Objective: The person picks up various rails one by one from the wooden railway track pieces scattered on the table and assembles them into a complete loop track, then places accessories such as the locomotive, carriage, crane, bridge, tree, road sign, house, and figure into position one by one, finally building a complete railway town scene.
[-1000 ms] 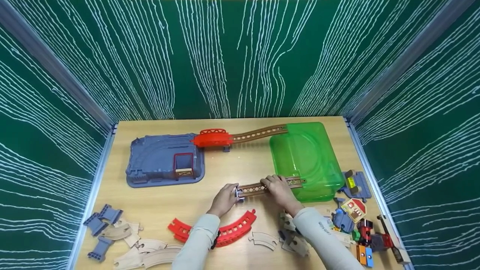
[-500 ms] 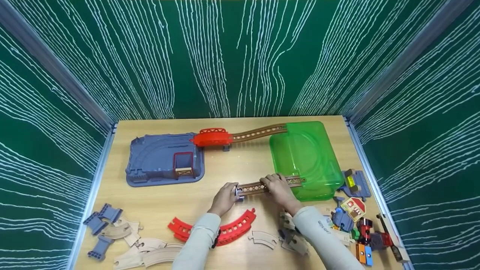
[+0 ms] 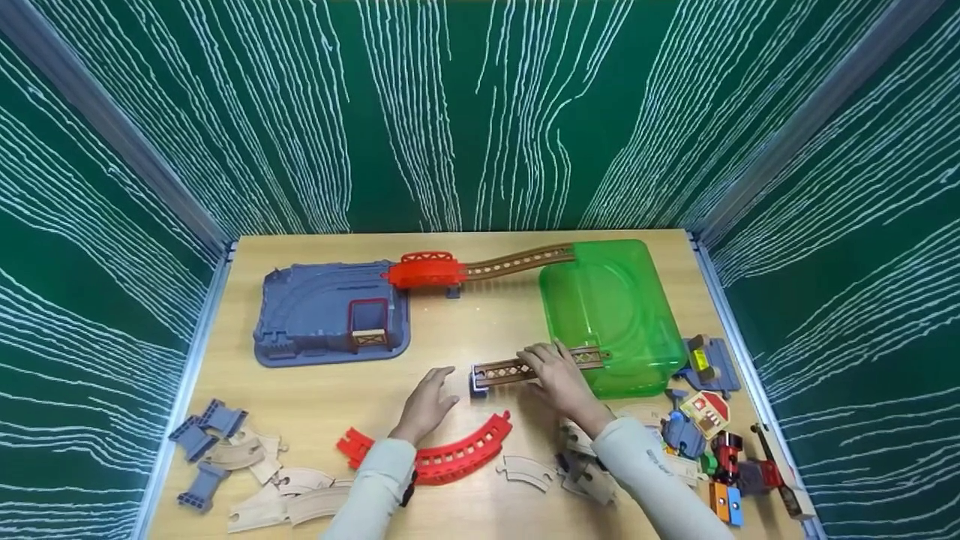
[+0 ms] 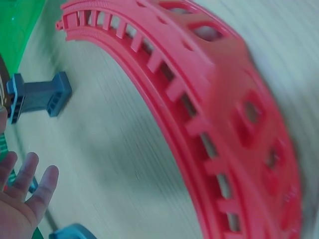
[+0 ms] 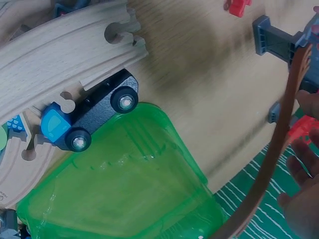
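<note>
Three gray supports (image 3: pixel 193 441) lie at the left edge of the layout, against a group of wooden tracks (image 3: pixel 300 501). Behind them stands a gray base (image 3: pixel 307 307). A red bridge (image 3: pixel 427 271) joins the base to a rear brown track (image 3: pixel 517 262), which runs to the green case (image 3: pixel 615 315).

The left sleeve (image 3: pixel 375 480) crosses the red curved track (image 3: pixel 461 459) and hides part of it. The left hand (image 3: pixel 427 405) has its fingers extended, holds nothing, and is apart from the blue-gray pillar (image 3: pixel 478 382). The pillar stands upright under the left end of the front brown track (image 3: pixel 499 372); the right end of this track meets the green case.

The right hand (image 3: pixel 556 379) is over the front brown track, fingers spread and not wrapped around it; contact cannot be confirmed. The right sleeve (image 3: pixel 645 469) partly covers a second pile of track pieces (image 3: pixel 596 486). A black and blue toy truck (image 5: pixel 94 114) is beside the green case. Farther right are a house plaque (image 3: pixel 706 414), a red toy engine (image 3: pixel 727 454) and a gray platform (image 3: pixel 720 367).

The surface (image 3: pixel 442 337) is light wood grain. Green walls (image 3: pixel 495 112) with white lines enclose it, with gray posts (image 3: pixel 127 112) at the corners.
</note>
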